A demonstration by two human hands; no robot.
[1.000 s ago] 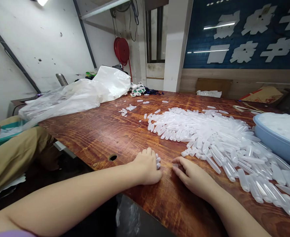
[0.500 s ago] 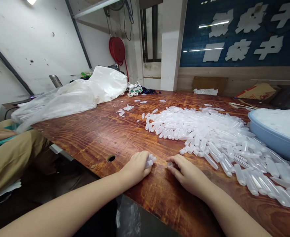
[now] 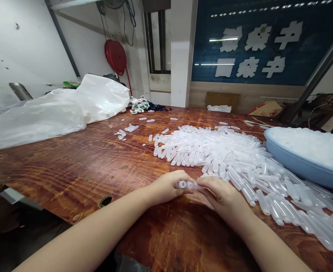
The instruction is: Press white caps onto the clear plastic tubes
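Observation:
Between my two hands, just above the front of the table, is a short row of translucent plastic tubes (image 3: 185, 184) with their round open ends facing me. My left hand (image 3: 169, 186) is closed around the left end of this row. From the right, my right hand (image 3: 219, 192) pinches at the row's other end, its thumb and fingertips meeting the tubes. Fingers hide most of the tubes' length. Right behind my hands spreads a big heap of similar tubes (image 3: 208, 145), reaching to the right edge.
A blue basin (image 3: 302, 164) full of whitish pieces stands at the right. A large white plastic bag (image 3: 104, 98) lies at the back left. Small clear scraps (image 3: 121, 134) and a round hole (image 3: 104, 201) are on the wooden table (image 3: 98, 162).
My hands, apart before, have come together at the tubes. The tubes in my left hand have turned so that their open ends face me. The camera view has swung right.

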